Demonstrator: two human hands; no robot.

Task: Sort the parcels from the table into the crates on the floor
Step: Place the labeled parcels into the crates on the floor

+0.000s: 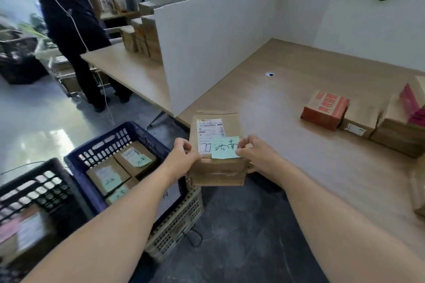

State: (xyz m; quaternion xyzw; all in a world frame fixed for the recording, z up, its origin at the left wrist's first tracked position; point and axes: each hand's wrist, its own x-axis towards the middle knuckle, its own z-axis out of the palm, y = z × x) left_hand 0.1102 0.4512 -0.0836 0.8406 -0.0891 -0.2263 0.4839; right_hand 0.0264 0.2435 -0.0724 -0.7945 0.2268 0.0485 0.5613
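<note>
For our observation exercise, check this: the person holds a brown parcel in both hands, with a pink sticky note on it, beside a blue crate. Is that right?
Not quite. The head view shows the sticky note is pale green, not pink. The left hand and right hand do hold the brown parcel beside the blue crate.
</note>
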